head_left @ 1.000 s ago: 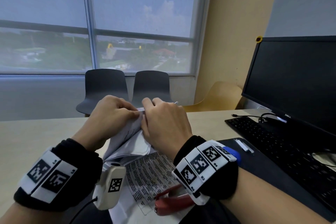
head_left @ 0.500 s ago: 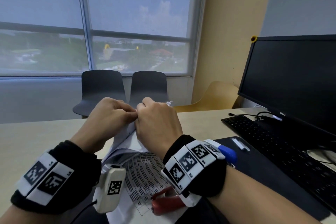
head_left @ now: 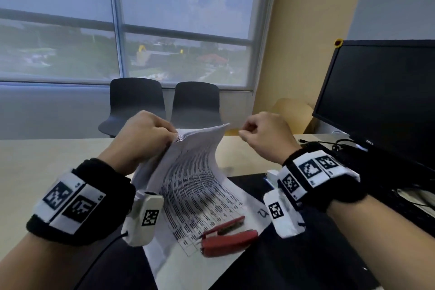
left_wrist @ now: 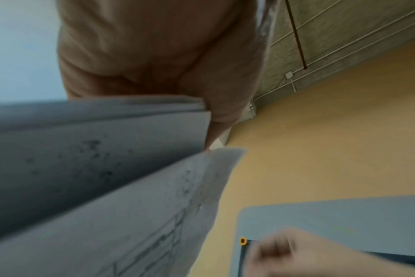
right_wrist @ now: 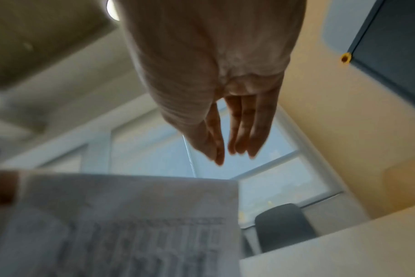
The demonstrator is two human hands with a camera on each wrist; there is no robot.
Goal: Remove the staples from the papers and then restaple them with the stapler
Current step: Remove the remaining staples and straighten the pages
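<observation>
A stack of printed papers (head_left: 195, 172) stands curled up from the desk, its lower end lying flat. My left hand (head_left: 169, 135) pinches the top left corner of the stack; in the left wrist view the left hand (left_wrist: 209, 120) grips several fanned sheets (left_wrist: 107, 168). My right hand (head_left: 241, 133) hovers just right of the papers' top edge, clear of them, thumb and forefinger pinched together. The right wrist view shows the right hand (right_wrist: 219, 155) above the sheet (right_wrist: 130, 224); anything between the fingertips is too small to see. A red stapler (head_left: 226, 235) lies on the papers' lower end.
A dark monitor (head_left: 381, 96) and black keyboard (head_left: 414, 209) fill the right side, with cables behind. A black desk mat (head_left: 294, 266) lies under the papers' right edge. The beige table (head_left: 47, 160) stretches left. Two dark chairs (head_left: 136, 101) stand beyond its far edge.
My right hand left the papers' top corner and swung right, still pinched. The stack sprang up and unfolded, held by my left hand alone. The stapler stayed put.
</observation>
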